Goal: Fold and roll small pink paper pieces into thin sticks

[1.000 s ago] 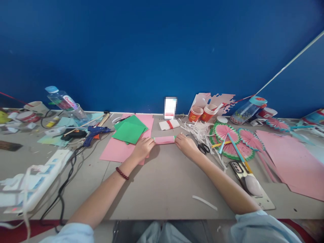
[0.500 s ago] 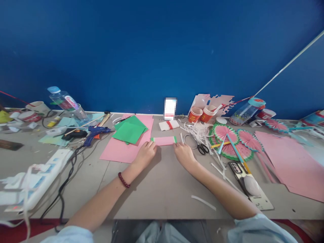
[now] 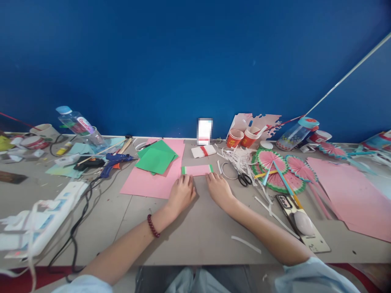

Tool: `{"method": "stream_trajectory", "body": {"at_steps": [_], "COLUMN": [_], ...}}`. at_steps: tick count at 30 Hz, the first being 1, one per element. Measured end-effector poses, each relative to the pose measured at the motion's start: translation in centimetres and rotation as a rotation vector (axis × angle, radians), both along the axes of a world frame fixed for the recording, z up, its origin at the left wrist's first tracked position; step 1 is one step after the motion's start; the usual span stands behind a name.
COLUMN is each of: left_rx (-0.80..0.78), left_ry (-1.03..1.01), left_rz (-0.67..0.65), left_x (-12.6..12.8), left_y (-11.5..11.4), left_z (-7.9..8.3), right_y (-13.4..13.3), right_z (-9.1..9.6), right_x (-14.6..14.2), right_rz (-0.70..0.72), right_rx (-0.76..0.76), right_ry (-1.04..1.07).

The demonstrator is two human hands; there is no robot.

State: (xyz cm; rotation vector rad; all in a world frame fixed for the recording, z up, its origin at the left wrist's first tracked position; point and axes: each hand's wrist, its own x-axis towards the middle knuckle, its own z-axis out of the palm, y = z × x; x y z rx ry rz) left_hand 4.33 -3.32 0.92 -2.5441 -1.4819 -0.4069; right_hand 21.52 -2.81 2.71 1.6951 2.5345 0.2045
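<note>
A narrow folded pink paper (image 3: 198,170) with green ends lies on the desk in front of me. My left hand (image 3: 182,191) is at its near left edge, fingers bent and fingertips on the paper. At the near right edge, my right hand (image 3: 219,187) has its fingers curled together against the paper. Both thumbs are mostly hidden beneath the hands. To the left, green paper squares (image 3: 157,158) rest on a larger pink sheet (image 3: 137,183). Just beyond the folded paper is a white packet with a red band (image 3: 204,151).
Black-handled scissors (image 3: 244,179) and white paper strips (image 3: 238,158) lie to the right, near pink paper fans (image 3: 271,162), red paper cups (image 3: 235,138) and a phone (image 3: 314,236). A blue glue gun (image 3: 114,162), a power strip (image 3: 58,215) and cables occupy the left.
My left hand has drawn slightly back toward me, to the near side of the folded paper. My right hand has shifted a little left along its edge.
</note>
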Motion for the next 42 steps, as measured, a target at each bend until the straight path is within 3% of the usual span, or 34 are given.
{"method": "stream_trajectory", "body": {"at_steps": [13, 31, 37, 42], "left_rx": [-0.113, -0.100, -0.056, -0.002], "left_ry": [-0.066, -0.034, -0.041, -0.202], "left_rz": [-0.074, -0.111, -0.119, -0.168], "left_x": [-0.1, -0.2, -1.3, -2.5], "left_y": [0.4, 0.8, 2.1, 3.9], "left_z": [-0.1, 0.2, -0.7, -1.4], "right_y": [-0.7, -0.9, -0.6, 0.3], "right_z": [0.4, 0.5, 0.8, 1.1], "right_x": [-0.9, -1.4, -1.0, -0.1], "right_rz": [-0.056, -0.065, -0.028, 0.022], "right_rx": [-0.055, -0.067, -0.060, -0.054], "right_ry": [0.016, 0.004, -0.015, -0.046]}}
